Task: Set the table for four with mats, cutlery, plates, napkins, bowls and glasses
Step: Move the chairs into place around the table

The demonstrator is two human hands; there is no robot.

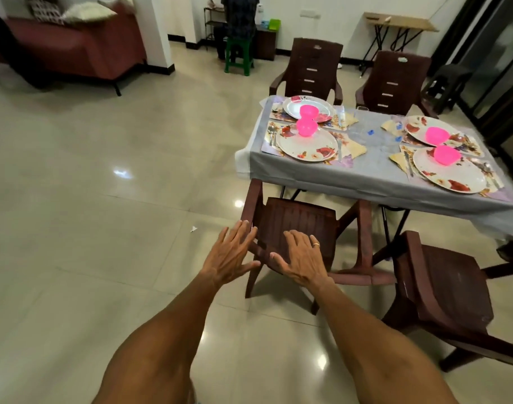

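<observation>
Brown plastic chair under both spread grips: left hand flat at its back's edge, right hand flat on the top rail, fingers straight, nothing grasped. Beyond, on the grey-clothed surface, four floral plates with pink bowls on mats.

Home dining room: set table, chairs, sofa.

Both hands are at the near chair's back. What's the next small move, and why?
Probably grip the chair back and slide it toward the table. Left hand and right hand hover open over it, and all four plates already carry pink bowls.
</observation>
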